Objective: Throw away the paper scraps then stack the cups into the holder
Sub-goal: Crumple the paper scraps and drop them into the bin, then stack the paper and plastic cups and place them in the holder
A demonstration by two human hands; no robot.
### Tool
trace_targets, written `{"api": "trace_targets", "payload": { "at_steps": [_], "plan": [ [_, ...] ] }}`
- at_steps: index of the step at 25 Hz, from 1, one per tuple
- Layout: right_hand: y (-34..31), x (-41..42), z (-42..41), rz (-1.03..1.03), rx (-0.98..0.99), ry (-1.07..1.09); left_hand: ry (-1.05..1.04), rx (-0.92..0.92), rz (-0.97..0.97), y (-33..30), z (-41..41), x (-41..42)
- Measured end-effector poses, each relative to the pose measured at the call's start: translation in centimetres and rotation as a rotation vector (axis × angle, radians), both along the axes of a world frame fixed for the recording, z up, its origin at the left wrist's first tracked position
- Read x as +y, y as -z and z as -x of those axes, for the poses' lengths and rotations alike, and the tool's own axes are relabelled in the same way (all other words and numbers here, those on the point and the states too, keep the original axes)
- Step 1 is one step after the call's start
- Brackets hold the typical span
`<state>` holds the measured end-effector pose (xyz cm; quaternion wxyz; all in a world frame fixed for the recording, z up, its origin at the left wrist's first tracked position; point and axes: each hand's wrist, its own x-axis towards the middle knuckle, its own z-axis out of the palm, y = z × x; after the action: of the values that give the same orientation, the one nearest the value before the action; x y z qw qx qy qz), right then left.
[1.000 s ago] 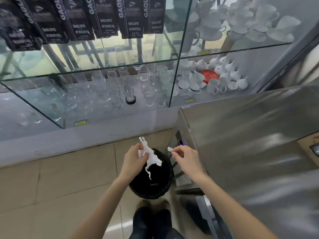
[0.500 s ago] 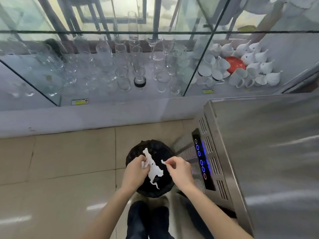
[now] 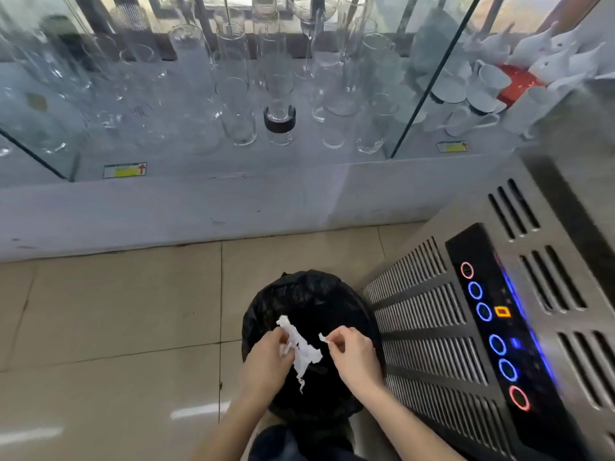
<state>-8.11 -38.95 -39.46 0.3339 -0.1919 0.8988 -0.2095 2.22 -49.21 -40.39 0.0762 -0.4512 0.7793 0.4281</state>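
Both hands pinch paper over black-lined bin.
Left hand holds long torn white scrap; right hand fingertips nip tiny piece.

Only a red arrow on the shelf label.

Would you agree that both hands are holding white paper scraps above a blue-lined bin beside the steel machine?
Not quite: the head view shows the bin liner is black. Left hand and right hand do hold paper scraps above it, beside the steel machine.
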Motion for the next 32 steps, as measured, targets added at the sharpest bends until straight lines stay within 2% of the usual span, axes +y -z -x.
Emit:
{"api": "trace_targets", "payload": {
  "at_steps": [6, 12, 17, 21, 32],
  "plan": [
    [5.9, 0.3, -0.3, -0.060, -0.003, -0.045, 0.050, -0.053, -0.091, 6.4, 0.3, 0.5],
    [5.0, 1.0, -0.6, -0.153, -0.014, -0.188, 0.193, -0.088, -0.108, 4.9, -0.1, 0.7],
    [-1.2, 0.6, -0.9, -0.281, -0.034, -0.268, 0.359, -0.155, -0.011, -1.1, -0.2, -0.3],
    [-8.1, -0.4, -1.1, -0.290, 0.010, -0.283, 0.499, -0.251, 0.079, -8.3, -0.2, -1.7],
    [-29.2, -2.9, 1.4, -0.094, 0.271, -0.250, 0.579, -0.098, 0.416, -29.8, 2.6, -5.7]
  ]
}}
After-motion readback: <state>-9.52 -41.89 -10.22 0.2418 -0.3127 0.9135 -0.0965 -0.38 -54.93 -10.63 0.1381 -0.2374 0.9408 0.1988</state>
